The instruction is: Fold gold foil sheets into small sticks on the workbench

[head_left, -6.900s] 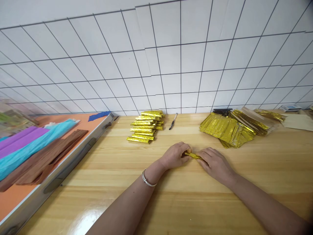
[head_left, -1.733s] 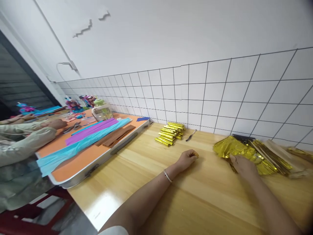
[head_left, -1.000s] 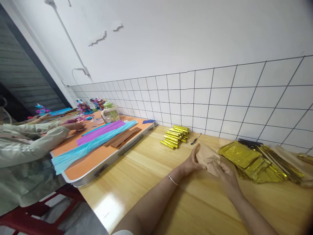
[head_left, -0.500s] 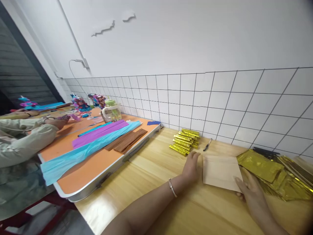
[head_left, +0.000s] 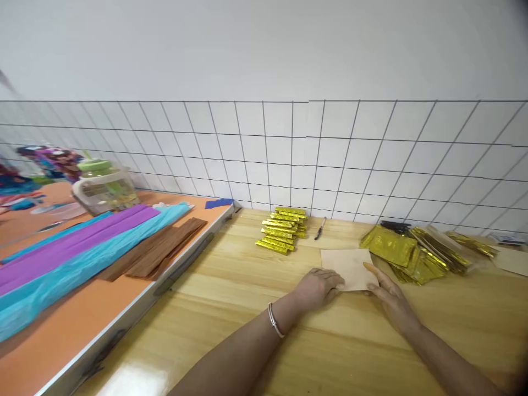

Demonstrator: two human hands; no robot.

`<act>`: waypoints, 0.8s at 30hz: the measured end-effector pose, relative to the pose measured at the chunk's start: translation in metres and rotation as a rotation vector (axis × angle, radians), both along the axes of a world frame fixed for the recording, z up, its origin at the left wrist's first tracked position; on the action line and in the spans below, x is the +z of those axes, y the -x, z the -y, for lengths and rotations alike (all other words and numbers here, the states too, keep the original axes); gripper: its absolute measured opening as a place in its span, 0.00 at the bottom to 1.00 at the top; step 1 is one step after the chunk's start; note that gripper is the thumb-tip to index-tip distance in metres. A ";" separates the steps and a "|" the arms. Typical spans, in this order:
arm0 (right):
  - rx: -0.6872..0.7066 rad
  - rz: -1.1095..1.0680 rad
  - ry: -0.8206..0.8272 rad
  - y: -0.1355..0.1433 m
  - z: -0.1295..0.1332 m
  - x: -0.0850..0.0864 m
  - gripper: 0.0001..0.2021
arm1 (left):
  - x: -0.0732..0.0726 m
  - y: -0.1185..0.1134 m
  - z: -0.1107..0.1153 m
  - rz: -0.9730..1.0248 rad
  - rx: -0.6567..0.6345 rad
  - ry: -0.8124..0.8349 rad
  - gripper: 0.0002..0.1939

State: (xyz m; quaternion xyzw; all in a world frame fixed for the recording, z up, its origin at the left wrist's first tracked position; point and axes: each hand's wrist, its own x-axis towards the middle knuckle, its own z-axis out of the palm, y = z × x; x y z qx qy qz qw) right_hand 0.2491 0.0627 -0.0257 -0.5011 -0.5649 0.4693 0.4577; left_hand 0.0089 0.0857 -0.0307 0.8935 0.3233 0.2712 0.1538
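A small beige sheet of paper lies on the wooden table in front of me. Over its lower left corner, my left hand has its fingers closed together, with a bracelet at the wrist. My right hand holds the sheet's right edge, thumb and fingers on either side of the corner. Just beyond, to the right, are shiny gold foil sheets in a loose pile. Narrow folded gold foil strips are stacked further back to the left, and a pen lies beside them.
On the left stands an orange-topped table with a pale raised edge. It bears purple crepe paper, light blue crepe paper, brown strips and a green-lidded jug. A tiled wall closes off the back.
My view has swung right, so the co-worker has left the picture. My left hand has come from beside the paper onto its lower left corner; my right hand still holds the right edge.
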 end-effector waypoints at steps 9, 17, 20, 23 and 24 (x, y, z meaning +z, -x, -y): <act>-0.055 0.939 -0.565 -0.031 0.009 -0.011 0.29 | 0.008 0.002 0.003 0.072 -0.019 0.158 0.13; 0.165 0.758 -0.347 -0.025 -0.003 -0.014 0.15 | 0.003 0.012 -0.008 0.129 -0.024 0.226 0.13; 0.129 0.572 -0.111 -0.023 -0.010 -0.004 0.18 | -0.003 0.009 -0.010 0.132 0.113 0.261 0.14; 0.087 0.611 -0.112 -0.021 -0.024 0.002 0.19 | -0.005 -0.001 -0.015 0.098 0.250 0.265 0.15; 0.047 0.682 -0.142 -0.020 -0.029 0.003 0.19 | -0.005 -0.005 -0.019 0.079 0.293 0.263 0.15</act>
